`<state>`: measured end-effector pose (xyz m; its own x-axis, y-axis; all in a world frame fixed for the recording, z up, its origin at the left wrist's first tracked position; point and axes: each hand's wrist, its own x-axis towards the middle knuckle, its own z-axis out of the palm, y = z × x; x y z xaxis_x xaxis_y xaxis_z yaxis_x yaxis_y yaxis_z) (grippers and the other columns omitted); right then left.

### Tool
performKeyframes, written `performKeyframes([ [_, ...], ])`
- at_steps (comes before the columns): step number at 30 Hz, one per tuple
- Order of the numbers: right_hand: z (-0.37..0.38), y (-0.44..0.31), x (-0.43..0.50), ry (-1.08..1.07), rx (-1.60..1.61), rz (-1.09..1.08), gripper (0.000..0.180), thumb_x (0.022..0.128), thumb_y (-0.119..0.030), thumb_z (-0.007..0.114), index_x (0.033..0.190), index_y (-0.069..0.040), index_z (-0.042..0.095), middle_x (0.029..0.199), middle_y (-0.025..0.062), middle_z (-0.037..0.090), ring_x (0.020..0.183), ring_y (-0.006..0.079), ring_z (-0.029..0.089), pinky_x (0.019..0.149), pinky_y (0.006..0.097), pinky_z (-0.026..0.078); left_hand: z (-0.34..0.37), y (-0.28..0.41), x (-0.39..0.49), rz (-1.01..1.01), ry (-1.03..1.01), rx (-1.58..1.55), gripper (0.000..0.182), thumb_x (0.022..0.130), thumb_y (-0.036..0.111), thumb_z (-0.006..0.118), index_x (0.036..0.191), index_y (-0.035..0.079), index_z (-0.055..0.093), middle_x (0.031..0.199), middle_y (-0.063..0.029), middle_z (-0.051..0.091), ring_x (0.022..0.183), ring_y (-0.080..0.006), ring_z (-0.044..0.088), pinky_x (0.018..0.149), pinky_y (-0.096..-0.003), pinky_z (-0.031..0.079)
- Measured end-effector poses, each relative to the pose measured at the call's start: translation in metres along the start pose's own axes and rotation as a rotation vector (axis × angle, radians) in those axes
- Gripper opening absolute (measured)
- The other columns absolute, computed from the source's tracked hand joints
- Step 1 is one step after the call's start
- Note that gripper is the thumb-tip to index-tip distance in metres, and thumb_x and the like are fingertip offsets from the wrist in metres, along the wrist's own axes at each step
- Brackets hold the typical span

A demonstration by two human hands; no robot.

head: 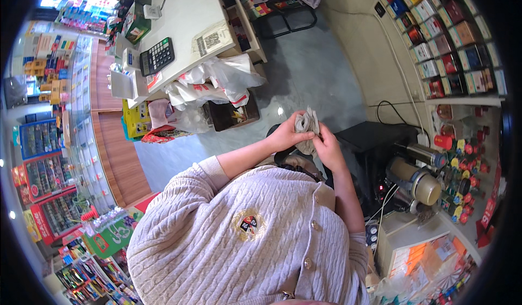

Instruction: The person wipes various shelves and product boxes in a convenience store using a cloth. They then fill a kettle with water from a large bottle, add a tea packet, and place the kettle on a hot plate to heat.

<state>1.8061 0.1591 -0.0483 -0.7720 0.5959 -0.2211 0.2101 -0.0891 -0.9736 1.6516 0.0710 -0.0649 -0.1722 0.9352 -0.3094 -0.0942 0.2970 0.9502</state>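
Observation:
A crumpled greyish cloth is bunched between my two hands, in front of my body and above the floor. My left hand grips its left side, the thumb lying across the front. On the other side, my right hand pinches the cloth's right edge with its fingers and thumb. Folds hang a little below the fingers. Part of the cloth is hidden behind both hands.
To the left stands a white counter with a calculator. Plastic bags hang from its edge, near an open drawer. A black stool-like surface, a thermos and shelves of small boxes are on the right.

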Motion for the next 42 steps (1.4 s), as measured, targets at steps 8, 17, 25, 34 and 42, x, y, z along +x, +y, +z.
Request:
performKeyframes([
  [8,0.002,-0.012,-0.008,0.194,0.110,0.038,0.050,0.091,0.003,0.053,0.139,-0.003,0.040,0.125,0.0121,0.054,0.108,0.0159,0.058,0.092,0.0282,0.045,-0.121,0.050,0.018,0.400,0.842,0.538,0.052,0.068,0.002,0.069,0.117,0.005,0.051,0.113,-0.0166,0.054,0.110,-0.0313,0.052,0.096,-0.0395,0.041],
  [17,-0.007,0.033,-0.032,0.298,0.214,0.192,0.030,0.092,0.001,0.052,0.123,0.001,0.054,0.110,0.0095,0.062,0.097,0.0157,0.062,0.087,0.0302,0.050,-0.274,0.063,0.047,-0.014,1.103,1.082,0.041,0.072,0.020,0.073,0.110,0.012,0.060,0.109,-0.0120,0.055,0.109,-0.0333,0.049,0.091,-0.0450,0.039],
  [25,0.007,0.005,-0.006,0.272,0.100,0.138,0.029,0.094,-0.004,0.054,0.122,0.001,0.055,0.104,0.0111,0.064,0.087,0.0176,0.064,0.081,0.0289,0.052,-0.141,0.084,0.078,0.334,0.015,0.059,0.030,0.086,0.021,0.069,0.110,0.008,0.057,0.085,0.0056,0.057,0.074,-0.0030,0.050,0.059,-0.0207,0.043],
  [34,0.040,-0.041,-0.002,0.530,0.145,-0.028,0.079,0.081,0.004,0.064,0.147,-0.006,0.020,0.133,0.0129,0.043,0.110,0.0193,0.053,0.089,0.0301,0.048,-0.043,0.029,0.063,0.110,-0.280,-0.130,0.040,0.080,0.028,0.076,0.101,0.004,0.052,0.089,0.0013,0.055,0.083,-0.0079,0.048,0.073,-0.0255,0.043],
  [42,0.065,-0.032,-0.023,0.758,-0.346,0.060,0.052,0.078,-0.008,0.071,0.126,-0.004,0.053,0.120,0.0125,0.057,0.110,0.0280,0.057,0.093,0.0332,0.045,-0.051,0.008,0.057,-0.175,-0.716,-0.307,0.032,0.088,0.025,0.066,0.108,0.005,0.052,0.098,-0.0060,0.057,0.089,-0.0144,0.056,0.074,-0.0277,0.050],
])
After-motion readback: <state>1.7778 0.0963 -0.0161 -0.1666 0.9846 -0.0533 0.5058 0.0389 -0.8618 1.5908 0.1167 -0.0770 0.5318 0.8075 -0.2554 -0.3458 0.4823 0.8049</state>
